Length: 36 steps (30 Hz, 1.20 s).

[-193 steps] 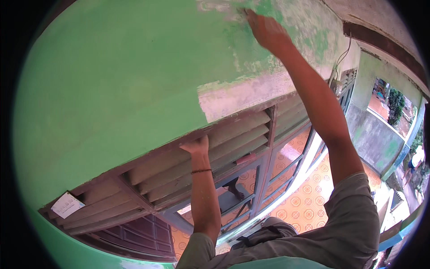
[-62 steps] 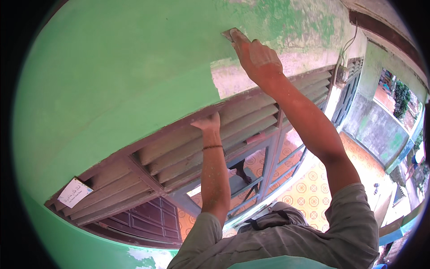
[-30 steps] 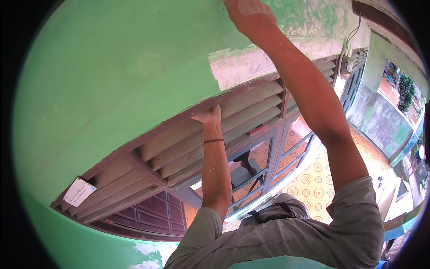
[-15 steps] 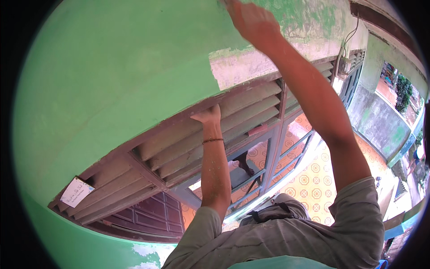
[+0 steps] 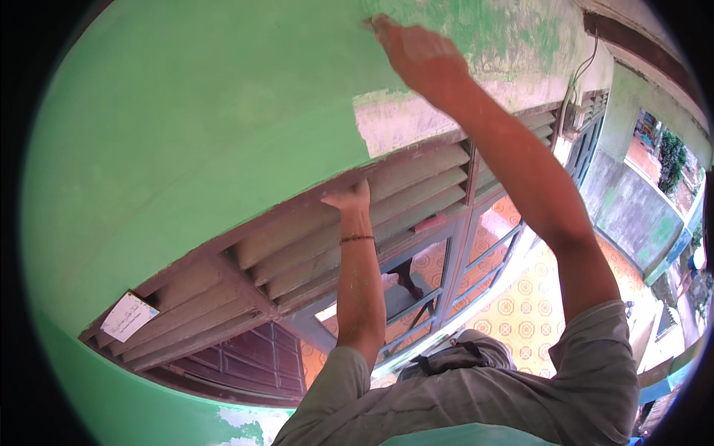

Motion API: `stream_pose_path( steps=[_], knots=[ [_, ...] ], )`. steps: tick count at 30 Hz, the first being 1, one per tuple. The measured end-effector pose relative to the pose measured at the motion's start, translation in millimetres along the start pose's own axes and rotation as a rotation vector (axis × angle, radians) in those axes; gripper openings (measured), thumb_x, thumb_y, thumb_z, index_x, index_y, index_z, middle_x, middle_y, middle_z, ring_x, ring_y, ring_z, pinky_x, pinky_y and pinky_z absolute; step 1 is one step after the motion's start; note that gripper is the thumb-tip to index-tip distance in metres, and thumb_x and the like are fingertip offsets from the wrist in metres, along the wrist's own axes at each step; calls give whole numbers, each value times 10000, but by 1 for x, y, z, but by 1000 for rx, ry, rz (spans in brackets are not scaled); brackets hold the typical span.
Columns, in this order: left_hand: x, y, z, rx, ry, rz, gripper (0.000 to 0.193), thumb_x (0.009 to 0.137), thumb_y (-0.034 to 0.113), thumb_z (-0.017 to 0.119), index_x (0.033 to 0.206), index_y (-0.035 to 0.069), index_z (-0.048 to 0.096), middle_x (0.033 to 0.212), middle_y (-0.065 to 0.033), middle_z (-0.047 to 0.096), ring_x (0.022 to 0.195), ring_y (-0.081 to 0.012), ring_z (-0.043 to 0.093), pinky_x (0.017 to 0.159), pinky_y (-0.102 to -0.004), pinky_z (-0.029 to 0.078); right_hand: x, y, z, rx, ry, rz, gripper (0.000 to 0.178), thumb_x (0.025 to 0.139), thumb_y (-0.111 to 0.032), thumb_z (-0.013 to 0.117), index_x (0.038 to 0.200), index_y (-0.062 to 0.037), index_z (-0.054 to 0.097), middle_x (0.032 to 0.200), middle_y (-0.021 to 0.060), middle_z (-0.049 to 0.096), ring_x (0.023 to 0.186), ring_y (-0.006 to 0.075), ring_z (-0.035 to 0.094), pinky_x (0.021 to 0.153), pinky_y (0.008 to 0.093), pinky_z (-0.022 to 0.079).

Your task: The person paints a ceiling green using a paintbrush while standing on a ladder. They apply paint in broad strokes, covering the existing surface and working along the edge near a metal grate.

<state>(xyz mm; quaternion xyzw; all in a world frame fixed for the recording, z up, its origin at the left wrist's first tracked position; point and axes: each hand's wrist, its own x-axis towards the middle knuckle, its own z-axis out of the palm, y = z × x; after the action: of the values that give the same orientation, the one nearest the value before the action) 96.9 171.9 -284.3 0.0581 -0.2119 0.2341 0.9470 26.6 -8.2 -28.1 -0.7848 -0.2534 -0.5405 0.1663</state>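
Note:
My right hand (image 5: 425, 58) is raised against the green wall (image 5: 223, 111), at the border between smooth paint and a worn, flaking area. Its fingers are closed around something small and blurred, with a dark tip at the fingertips; the kind cannot be made out. Lower down, my left hand (image 5: 351, 197) grips the brown wooden frame (image 5: 297, 195) above the louvre slats (image 5: 416, 178). Its thumb points left along the frame, and the other fingers are hidden. A dark beaded bracelet (image 5: 357, 239) circles the left wrist. Between the hands lies a pale pinkish bare patch (image 5: 398, 123).
A white paper card (image 5: 128, 316) is fixed at the frame's left end. Below the louvres are glass window panes (image 5: 416, 279) with grey bars. An orange patterned tile floor (image 5: 520, 305) lies far below. A cable (image 5: 569, 93) runs down the wall at right.
My right hand has moved a little down the wall with its fingers still closed. My left hand keeps its hold on the frame. The whole view has shifted slightly.

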Motion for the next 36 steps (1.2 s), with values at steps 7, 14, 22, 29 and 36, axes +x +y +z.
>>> stream_pose_path(
  steps=[7,14,22,29,36],
  knots=[
    [-7,-1,9,5,-5,-5,782,846,694,639,1410,157,576,1440,-1,562,1346,-234,506,1173,-441,365,34,2,-15,-173,21,-92,264,1029,-202,413,1117,-63,619,905,169,723,871,375,708,723,516,565],
    [-6,-6,2,2,4,-27,776,852,704,629,1404,160,578,1433,9,562,1332,-221,509,1166,-441,369,56,-14,-35,-123,-42,44,305,1045,-225,378,1210,-85,593,993,179,724,906,379,709,772,523,569],
    [-12,-6,15,2,-20,-36,754,867,697,605,1404,169,574,1453,15,541,1341,-219,495,1150,-444,380,83,-11,-31,-126,67,-16,389,1060,-200,386,1360,-21,557,1121,245,703,981,387,700,842,482,572],
    [-12,3,19,28,-11,4,764,843,701,620,1391,170,575,1436,12,543,1339,-223,491,1143,-442,377,62,-36,-34,-57,-83,32,373,1075,-257,339,1307,-102,587,1121,208,712,1025,389,697,889,506,557],
    [-11,4,18,-102,87,-17,688,959,557,446,1475,105,503,1527,-55,482,1399,-258,444,1210,-427,297,60,-33,-32,-69,-100,33,373,1082,-274,331,1293,-112,591,1103,202,717,1030,399,696,888,513,556]
  ],
)
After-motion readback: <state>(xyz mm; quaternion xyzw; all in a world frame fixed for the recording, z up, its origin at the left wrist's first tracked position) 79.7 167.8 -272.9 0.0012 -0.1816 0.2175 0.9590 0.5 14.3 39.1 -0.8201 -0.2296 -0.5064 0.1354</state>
